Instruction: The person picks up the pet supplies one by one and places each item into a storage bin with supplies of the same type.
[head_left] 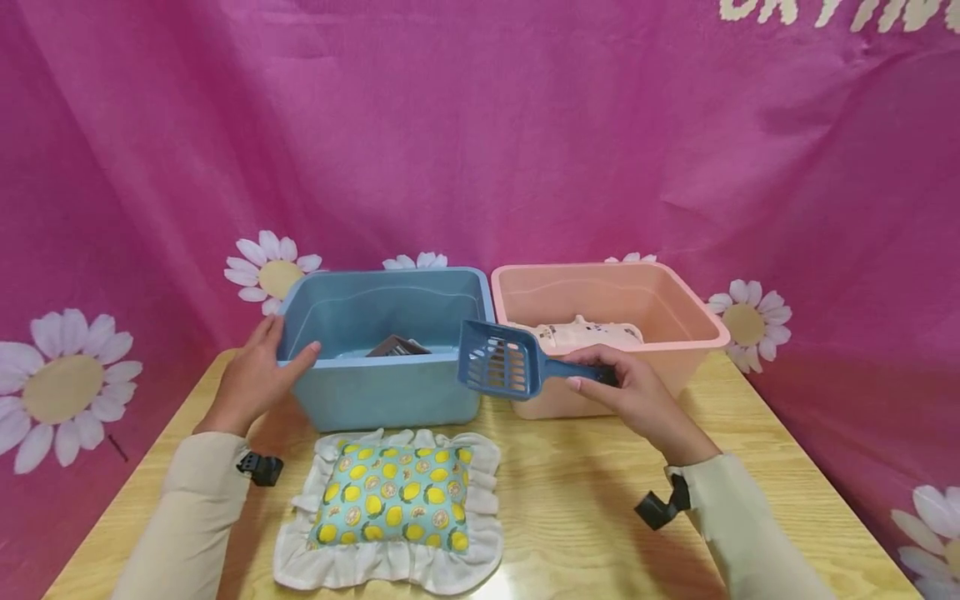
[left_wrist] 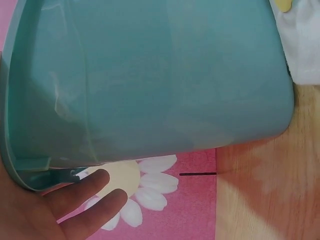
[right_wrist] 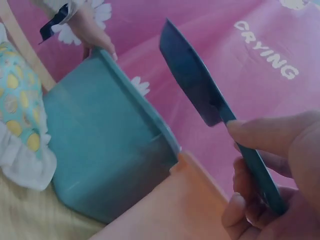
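My right hand point(head_left: 633, 387) grips the handle of a dark blue slotted litter scoop point(head_left: 501, 360), raised in front of the two bins. Its slotted head points left and overlaps the right end of the blue bin point(head_left: 390, 396). At that bin's left front corner, my left hand point(head_left: 258, 367) holds the rim, thumb over the front edge and fingers along the outer side; two of those fingers point(left_wrist: 95, 210) show below the rim in the left wrist view. Inside the blue bin lies a brownish slotted piece point(head_left: 397, 346), mostly hidden by the front wall.
Right beside it stands a pink bin point(head_left: 701, 342) holding a cream patterned item point(head_left: 592, 334). A lemon-print cushion point(head_left: 397, 496) with white frills lies on the wooden table point(head_left: 577, 508) in front. Behind hangs a magenta cloth point(head_left: 480, 150) with daisies.
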